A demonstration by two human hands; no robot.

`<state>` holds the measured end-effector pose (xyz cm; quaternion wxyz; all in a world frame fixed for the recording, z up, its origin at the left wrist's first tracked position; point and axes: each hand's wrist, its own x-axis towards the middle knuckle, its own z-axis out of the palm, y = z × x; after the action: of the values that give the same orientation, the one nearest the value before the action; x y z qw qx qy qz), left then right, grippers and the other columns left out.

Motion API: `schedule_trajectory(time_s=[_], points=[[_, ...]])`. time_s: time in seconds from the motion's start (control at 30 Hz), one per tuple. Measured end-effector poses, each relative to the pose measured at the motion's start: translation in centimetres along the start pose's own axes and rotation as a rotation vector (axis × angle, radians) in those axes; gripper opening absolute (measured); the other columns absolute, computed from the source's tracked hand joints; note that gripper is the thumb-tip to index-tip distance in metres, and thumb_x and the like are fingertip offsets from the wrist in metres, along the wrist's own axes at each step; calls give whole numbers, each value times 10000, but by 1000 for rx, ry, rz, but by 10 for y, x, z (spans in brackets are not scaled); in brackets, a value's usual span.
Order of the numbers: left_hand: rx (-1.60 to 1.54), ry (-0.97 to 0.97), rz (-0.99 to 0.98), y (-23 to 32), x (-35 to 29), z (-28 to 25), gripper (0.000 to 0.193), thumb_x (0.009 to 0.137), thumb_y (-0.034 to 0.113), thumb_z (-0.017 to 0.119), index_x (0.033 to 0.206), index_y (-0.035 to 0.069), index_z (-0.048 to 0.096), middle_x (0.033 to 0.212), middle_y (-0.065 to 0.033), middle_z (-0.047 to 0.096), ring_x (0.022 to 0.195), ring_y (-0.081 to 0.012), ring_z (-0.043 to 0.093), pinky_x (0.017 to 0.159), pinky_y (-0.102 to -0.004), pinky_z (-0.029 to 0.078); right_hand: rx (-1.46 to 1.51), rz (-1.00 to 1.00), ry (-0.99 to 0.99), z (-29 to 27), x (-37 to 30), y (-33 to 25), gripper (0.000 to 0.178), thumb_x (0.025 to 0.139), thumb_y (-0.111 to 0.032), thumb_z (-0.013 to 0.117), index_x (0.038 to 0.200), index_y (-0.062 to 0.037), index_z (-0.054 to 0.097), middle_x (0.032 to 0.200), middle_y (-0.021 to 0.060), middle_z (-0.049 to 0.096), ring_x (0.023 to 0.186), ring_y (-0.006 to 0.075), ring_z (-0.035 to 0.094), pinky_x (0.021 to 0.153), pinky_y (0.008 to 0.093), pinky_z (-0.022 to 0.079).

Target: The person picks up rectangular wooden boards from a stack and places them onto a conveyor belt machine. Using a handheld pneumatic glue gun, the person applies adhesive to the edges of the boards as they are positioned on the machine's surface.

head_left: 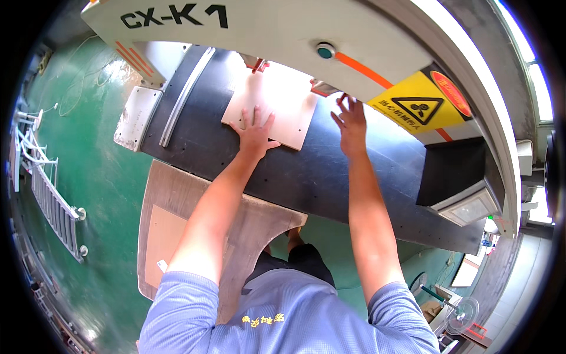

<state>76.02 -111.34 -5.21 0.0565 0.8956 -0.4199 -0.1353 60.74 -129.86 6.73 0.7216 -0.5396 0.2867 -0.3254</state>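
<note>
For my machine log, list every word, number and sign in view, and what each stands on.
Described without copying the wording:
Large black lettering: on the white machine housing.
Yellow warning label, black triangle, red oval, black lettering: same housing.
Yellow lettering: blue shirt.
Small white tag, light-brown sheet: any print too small to read.

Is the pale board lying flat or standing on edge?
Lying flat: the pale board shows its broad face upward on the black machine table, the left hand spread over its near edge.
</note>
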Motion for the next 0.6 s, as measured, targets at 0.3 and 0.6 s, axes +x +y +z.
schedule_trajectory(time_s=[0.3,0.6], points=[[-625,767,286,108,-35,-93,905,832,175,704,1564,5,199,1602,-249,233,1499,-414,195,1218,-520,172,-782,52,-90,-91,-63,42,542,937,-133,606,1448,-42,448,1502,223,432,1287,350,547,995,392,483],[-1007,816,303,201,-49,-190,964,808,13,705,1574,7,119,1641,-268,0,1519,-437,90,1227,-448,222,-1064,621,-102,-288,-492,103,539,863,-108,605,1382,12,525,1375,223,582,1251,339,584,1071,412,455]])
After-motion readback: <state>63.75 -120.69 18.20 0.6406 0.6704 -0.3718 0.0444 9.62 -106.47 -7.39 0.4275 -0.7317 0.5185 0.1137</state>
